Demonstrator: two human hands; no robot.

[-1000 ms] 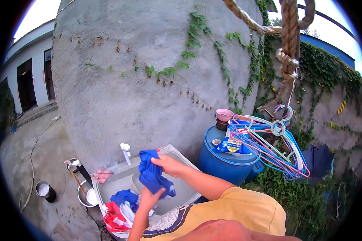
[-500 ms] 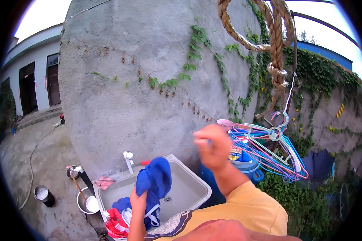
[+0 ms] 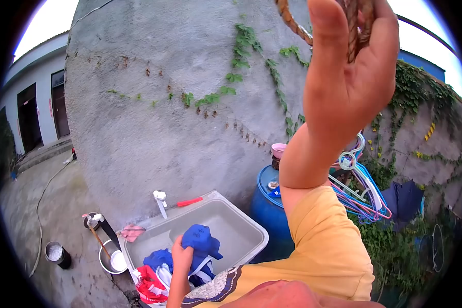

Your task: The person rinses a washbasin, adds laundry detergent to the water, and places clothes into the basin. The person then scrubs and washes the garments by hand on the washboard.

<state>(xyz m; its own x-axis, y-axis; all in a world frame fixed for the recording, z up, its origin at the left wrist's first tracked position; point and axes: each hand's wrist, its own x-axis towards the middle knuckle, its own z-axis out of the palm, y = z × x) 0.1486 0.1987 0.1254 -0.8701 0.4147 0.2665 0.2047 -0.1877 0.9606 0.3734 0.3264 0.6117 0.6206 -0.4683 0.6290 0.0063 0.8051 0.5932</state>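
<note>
My left hand [image 3: 180, 255] is closed on a bunched blue garment [image 3: 202, 240] over the near left part of the grey sink [image 3: 259, 231]. White-edged blue cloth hangs just below it. More wet-looking clothes lie by that hand: a blue piece [image 3: 160, 258] and a red-and-white one [image 3: 150, 285]. My right hand [image 3: 350, 72] is raised high in front of a hanging rope [image 3: 352, 31], thumb and fingers apart. The rope shows between them; whether they touch it I cannot tell. The fingertips run out of the top of view.
Right of the sink stands a blue barrel [image 3: 270, 211], with a pink bowl [image 3: 278, 149] behind it. Several plastic hangers [image 3: 367, 192] hang farther right. A faucet [image 3: 160, 201] and a red-handled object [image 3: 190, 201] are at the sink's back rim. A pot [image 3: 104, 261] stands left.
My right hand has risen from beside the hangers to the rope, its fingers now spread. My left hand has lowered the blue garment toward the sink.
</note>
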